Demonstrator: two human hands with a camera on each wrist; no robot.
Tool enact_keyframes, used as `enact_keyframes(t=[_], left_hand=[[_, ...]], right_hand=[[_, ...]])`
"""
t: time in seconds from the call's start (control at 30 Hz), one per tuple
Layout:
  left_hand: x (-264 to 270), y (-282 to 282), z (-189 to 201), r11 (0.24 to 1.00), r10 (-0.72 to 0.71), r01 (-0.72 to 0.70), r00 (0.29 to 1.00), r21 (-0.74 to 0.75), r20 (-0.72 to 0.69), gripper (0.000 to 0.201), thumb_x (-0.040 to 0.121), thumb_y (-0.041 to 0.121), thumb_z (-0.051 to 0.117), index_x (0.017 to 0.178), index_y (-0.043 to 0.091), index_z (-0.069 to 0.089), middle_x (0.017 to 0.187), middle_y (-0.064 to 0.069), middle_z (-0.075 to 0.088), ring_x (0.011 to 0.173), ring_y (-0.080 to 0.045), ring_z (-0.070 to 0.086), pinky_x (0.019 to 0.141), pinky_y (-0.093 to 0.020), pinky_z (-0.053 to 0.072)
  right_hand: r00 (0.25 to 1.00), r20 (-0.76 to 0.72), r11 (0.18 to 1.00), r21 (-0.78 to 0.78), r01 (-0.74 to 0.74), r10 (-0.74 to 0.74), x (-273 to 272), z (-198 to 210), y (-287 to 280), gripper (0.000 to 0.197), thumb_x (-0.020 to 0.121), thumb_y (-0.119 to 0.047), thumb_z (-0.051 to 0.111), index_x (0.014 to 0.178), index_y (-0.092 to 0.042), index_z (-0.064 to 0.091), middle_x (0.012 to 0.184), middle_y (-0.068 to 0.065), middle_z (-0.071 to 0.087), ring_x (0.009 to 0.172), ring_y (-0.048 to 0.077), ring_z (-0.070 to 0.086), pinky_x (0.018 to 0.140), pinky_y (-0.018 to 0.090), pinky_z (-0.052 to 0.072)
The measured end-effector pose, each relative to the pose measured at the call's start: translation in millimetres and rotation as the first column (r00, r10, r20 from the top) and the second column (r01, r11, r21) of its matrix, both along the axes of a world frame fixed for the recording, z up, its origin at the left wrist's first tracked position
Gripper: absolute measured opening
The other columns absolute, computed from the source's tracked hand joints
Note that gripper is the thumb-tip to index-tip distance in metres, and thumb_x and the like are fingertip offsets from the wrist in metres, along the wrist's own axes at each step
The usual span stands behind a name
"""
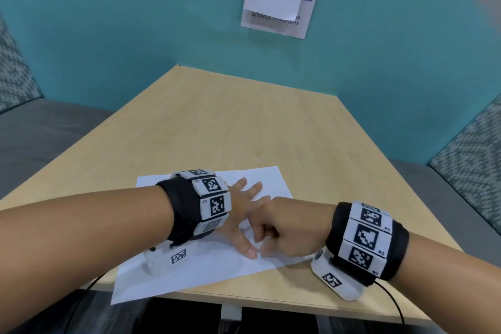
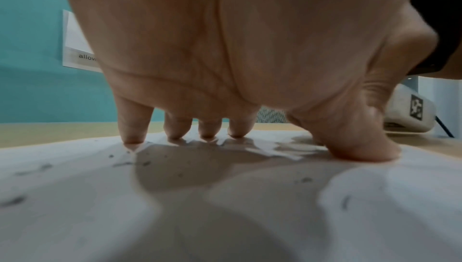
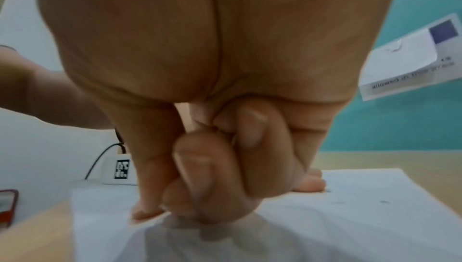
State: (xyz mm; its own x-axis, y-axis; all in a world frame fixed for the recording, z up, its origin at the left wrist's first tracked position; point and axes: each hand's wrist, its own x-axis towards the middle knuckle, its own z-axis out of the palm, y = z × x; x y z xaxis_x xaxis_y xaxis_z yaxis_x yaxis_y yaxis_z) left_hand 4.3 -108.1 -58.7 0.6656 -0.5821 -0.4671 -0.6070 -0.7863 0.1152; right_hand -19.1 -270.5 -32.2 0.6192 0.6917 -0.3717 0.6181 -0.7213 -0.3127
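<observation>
A white sheet of paper lies on the light wooden table near its front edge. My left hand lies on the sheet with its fingers spread, and in the left wrist view its fingertips and thumb press the paper. My right hand sits just right of it, fingers curled into the palm. In the right wrist view the right hand touches the paper with thumb tip and knuckles, and I see nothing held in it. Small grey specks dot the sheet.
A teal wall with a white sign closes off the table's far side. Grey bench seats run along both sides. A red-edged flat object lies at the table's near left, seen only in the right wrist view.
</observation>
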Motion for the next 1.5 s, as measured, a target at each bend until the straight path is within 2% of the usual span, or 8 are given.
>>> enact_keyframes(t=[0.13, 0.43, 0.6, 0.77, 0.9, 1.07, 1.2, 1.5], left_hand=[[4, 2, -6, 1.0, 0.002, -0.002, 1.0, 0.017, 0.012, 0.109, 0.079, 0.071, 0.064, 0.154, 0.046, -0.011, 0.164, -0.006, -0.023, 0.15, -0.037, -0.019, 0.118, -0.058, -0.001], [6, 0, -7, 0.998, 0.015, -0.016, 1.0, 0.062, 0.015, 0.116, 0.078, 0.074, 0.063, 0.155, 0.04, -0.017, 0.163, -0.004, -0.025, 0.15, -0.036, -0.02, 0.119, -0.06, -0.001], [4, -2, -4, 0.999, 0.009, -0.011, 1.0, 0.048, 0.023, 0.114, 0.081, 0.068, 0.064, 0.158, 0.032, -0.012, 0.164, -0.007, -0.023, 0.149, -0.038, -0.02, 0.118, -0.056, -0.002], [6, 0, -7, 0.996, 0.022, -0.023, 1.0, 0.085, 0.023, 0.117, 0.079, 0.073, 0.062, 0.156, 0.034, -0.017, 0.163, -0.002, -0.026, 0.15, -0.035, -0.02, 0.119, -0.06, 0.0], [10, -1, -11, 0.997, 0.01, -0.012, 1.0, 0.078, 0.023, 0.119, 0.077, 0.075, 0.063, 0.156, 0.035, -0.018, 0.163, -0.002, -0.026, 0.15, -0.035, -0.02, 0.119, -0.061, 0.001], [10, 0, -10, 0.997, 0.022, -0.023, 1.0, 0.08, 0.017, 0.12, 0.076, 0.076, 0.062, 0.155, 0.034, -0.018, 0.162, -0.001, -0.028, 0.15, -0.034, -0.021, 0.119, -0.061, 0.001], [10, 0, -10, 0.997, 0.017, -0.019, 1.0, 0.079, 0.023, 0.122, 0.076, 0.075, 0.063, 0.155, 0.035, -0.02, 0.163, -0.001, -0.027, 0.15, -0.034, -0.021, 0.119, -0.061, 0.001], [6, -10, 3, 0.992, -0.016, 0.011, 0.999, 0.127, 0.037, 0.115, 0.079, 0.073, 0.062, 0.156, 0.036, -0.016, 0.164, 0.001, -0.024, 0.151, -0.032, -0.02, 0.117, -0.065, 0.004]], right_hand=[[0.996, 0.06, 0.997, -0.033, 0.069, -0.067, 11, 6, -8, 0.007, 0.086, -0.018, 0.064, 0.089, -0.019, 0.059, 0.068, -0.016, 0.047, 0.061, 0.0, 0.045, 0.059, 0.016, 0.035], [0.99, 0.07, 0.99, -0.05, 0.128, -0.125, 14, 10, -17, 0.008, 0.085, -0.02, 0.066, 0.09, -0.019, 0.061, 0.068, -0.014, 0.049, 0.06, 0.001, 0.045, 0.057, 0.016, 0.034], [1.0, -0.005, 0.999, -0.039, 0.015, -0.016, -7, 5, -8, 0.007, 0.085, -0.02, 0.064, 0.086, -0.022, 0.057, 0.065, -0.016, 0.046, 0.056, -0.002, 0.044, 0.052, 0.011, 0.032], [0.973, 0.134, 0.976, -0.079, 0.202, -0.19, 24, 10, -27, 0.012, 0.085, -0.023, 0.066, 0.094, -0.014, 0.064, 0.068, -0.016, 0.049, 0.062, 0.0, 0.045, 0.056, 0.014, 0.034], [0.997, 0.034, 0.994, -0.091, 0.068, -0.065, 6, 3, -17, 0.011, 0.086, -0.026, 0.066, 0.089, -0.023, 0.056, 0.071, -0.017, 0.046, 0.063, 0.0, 0.043, 0.058, 0.016, 0.033], [0.97, 0.116, 0.97, -0.087, 0.226, -0.215, 31, 9, -32, 0.01, 0.084, -0.025, 0.068, 0.086, -0.021, 0.059, 0.069, -0.013, 0.05, 0.065, 0.008, 0.048, 0.06, 0.021, 0.038], [0.993, 0.064, 0.989, -0.103, 0.109, -0.103, 16, 2, -23, 0.011, 0.085, -0.026, 0.066, 0.087, -0.022, 0.057, 0.071, -0.015, 0.049, 0.063, 0.003, 0.045, 0.059, 0.018, 0.036], [0.97, 0.109, 0.97, -0.081, 0.228, -0.218, 34, 4, -38, 0.011, 0.087, -0.024, 0.067, 0.094, -0.016, 0.063, 0.069, -0.012, 0.048, 0.061, 0.003, 0.044, 0.057, 0.018, 0.035]])
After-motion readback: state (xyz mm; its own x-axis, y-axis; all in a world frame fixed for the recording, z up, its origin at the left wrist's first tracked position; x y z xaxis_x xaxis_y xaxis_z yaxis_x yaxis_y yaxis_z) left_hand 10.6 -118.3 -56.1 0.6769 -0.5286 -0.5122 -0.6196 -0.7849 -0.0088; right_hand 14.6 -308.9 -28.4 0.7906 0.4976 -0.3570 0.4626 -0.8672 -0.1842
